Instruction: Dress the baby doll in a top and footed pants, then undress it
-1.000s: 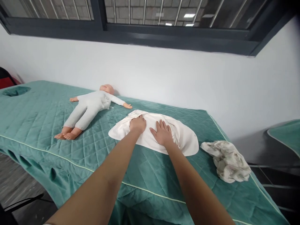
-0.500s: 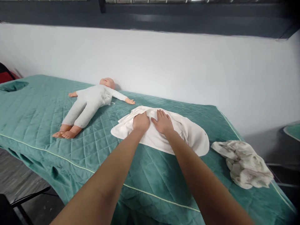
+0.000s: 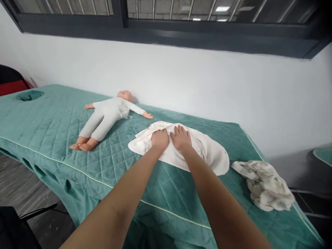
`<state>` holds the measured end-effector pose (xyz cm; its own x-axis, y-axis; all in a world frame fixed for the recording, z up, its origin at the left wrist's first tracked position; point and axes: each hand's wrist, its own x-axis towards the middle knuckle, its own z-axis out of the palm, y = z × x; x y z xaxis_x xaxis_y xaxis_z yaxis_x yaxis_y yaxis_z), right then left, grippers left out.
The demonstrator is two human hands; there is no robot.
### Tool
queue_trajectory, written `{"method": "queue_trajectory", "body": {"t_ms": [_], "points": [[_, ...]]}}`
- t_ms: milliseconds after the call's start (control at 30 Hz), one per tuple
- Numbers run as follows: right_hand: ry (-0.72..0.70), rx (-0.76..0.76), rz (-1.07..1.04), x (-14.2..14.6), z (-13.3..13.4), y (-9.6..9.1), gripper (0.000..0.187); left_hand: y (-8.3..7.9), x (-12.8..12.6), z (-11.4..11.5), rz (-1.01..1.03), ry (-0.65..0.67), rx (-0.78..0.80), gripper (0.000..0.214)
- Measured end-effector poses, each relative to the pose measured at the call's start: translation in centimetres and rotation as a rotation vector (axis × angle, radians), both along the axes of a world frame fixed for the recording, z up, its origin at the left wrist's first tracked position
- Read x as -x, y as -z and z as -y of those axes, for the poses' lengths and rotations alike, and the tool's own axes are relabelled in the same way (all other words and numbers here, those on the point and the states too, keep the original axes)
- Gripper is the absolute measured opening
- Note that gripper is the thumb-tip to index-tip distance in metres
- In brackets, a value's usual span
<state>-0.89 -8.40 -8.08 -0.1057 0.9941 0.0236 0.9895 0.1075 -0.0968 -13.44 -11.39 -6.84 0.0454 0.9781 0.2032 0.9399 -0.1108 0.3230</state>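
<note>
A white cloth (image 3: 214,152), perhaps a folded garment, lies partly folded over in front of me with creases along its far side. My left hand (image 3: 160,139) is closed on it, knuckles up and fingertips hidden in the fabric. Just to its right, my right hand (image 3: 181,137) rests flat on the same cloth with its fingers apart. Beyond the cloth's left end is a baby doll (image 3: 107,110) in a white suit, on its back with arms spread; neither hand touches it.
Everything lies on a bed with a green quilted cover (image 3: 166,186). A crumpled off-white cloth (image 3: 269,186) sits near its right edge. Behind stands a white wall (image 3: 181,79) under a dark window frame (image 3: 207,36). At far left the cover dips into a hole (image 3: 29,95).
The camera view has tilted up, showing more of the window. Both hands stay on the white cloth in nearly the same places; the doll and the crumpled cloth have not moved.
</note>
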Motion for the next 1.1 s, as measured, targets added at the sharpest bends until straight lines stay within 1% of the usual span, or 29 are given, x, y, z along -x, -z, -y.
{"method": "queue_trajectory", "body": {"t_ms": [100,167,233,267,300,333,367,400,433,467,500,567,667,700,767,833,900,933,1000,1067,1100], "points": [[0.041,0.0,-0.003,0.4,0.7,-0.3,0.069,-0.2,0.3,3.5,0.031,0.054,-0.059,0.035],[0.062,-0.003,-0.004,0.5,1.3,-0.2,0.071,0.0,1.3,6.0,0.102,0.103,-0.127,0.037],[0.064,0.001,-0.003,0.4,2.0,-0.1,0.073,0.3,3.4,7.8,0.246,0.131,-0.247,0.038],[0.059,0.006,-0.001,0.3,2.3,-0.1,0.073,0.5,4.9,8.3,0.313,0.1,-0.306,0.037],[0.049,0.012,0.002,0.2,2.8,-0.1,0.074,0.7,6.5,8.4,0.348,0.054,-0.334,0.036],[0.033,0.015,0.004,0.0,3.3,-0.1,0.074,0.9,8.2,8.2,0.369,-0.034,-0.345,0.035],[0.012,0.013,0.005,-0.1,3.8,-0.1,0.074,1.0,9.9,7.7,0.381,-0.165,-0.325,0.033],[-0.012,0.003,0.005,-0.1,4.3,-0.2,0.073,1.2,11.4,6.9,0.392,-0.32,-0.258,0.032],[-0.032,-0.016,0.001,-0.1,4.9,-0.2,0.071,1.2,12.7,6.0,0.401,-0.424,-0.18,0.032],[-0.047,-0.041,-0.006,0.0,5.5,-0.3,0.068,1.3,13.6,5.1,0.392,-0.457,-0.141,0.032],[-0.051,-0.068,-0.019,0.2,6.0,-0.4,0.065,1.3,14.2,4.3,0.366,-0.47,-0.093,0.031],[-0.047,-0.119,-0.061,0.8,6.8,-0.7,0.058,1.3,14.6,3.1,0.301,-0.427,-0.043,0.03],[-0.068,-0.167,-0.173,2.6,6.8,-1.5,0.052,1.5,14.3,2.4,0.25,-0.368,-0.01,0.03],[-0.057,-0.152,-0.231,3.2,6.5,-1.9,0.051,1.6,14.1,2.4,0.249,-0.352,-0.008,0.029],[0.022,-0.066,-0.35,4.6,5.2,-2.8,0.051,1.7,14.1,2.3,0.245,-0.322,-0.002,0.025],[0.131,0.035,-0.428,5.8,3.4,-3.5,0.06,1.8,14.3,2.0,0.262,-0.307,0.005,0.02],[0.199,0.081,-0.45,6.6,1.7,-3.8,0.067,1.8,14.8,1.3,0.317,-0.332,0.014,0.02],[0.214,0.083,-0.453,6.9,0.9,-3.8,0.066,1.9,15.0,0.8,0.35,-0.358,0.011,0.021],[0.222,0.08,-0.459,7.2,-0.1,-3.4,0.056,1.9,15.7,-0.5,0.408,-0.411,-0.018,0.024],[0.184,0.058,-0.517,7.0,-0.6,-2.7,0.046,2.1,16.3,-2.2,0.451,-0.432,-0.079,0.025],[0.159,0.04,-0.579,6.8,-0.8,-2.3,0.043,2.2,16.6,-3.2,0.474,-0.435,-0.112,0.024]]}}
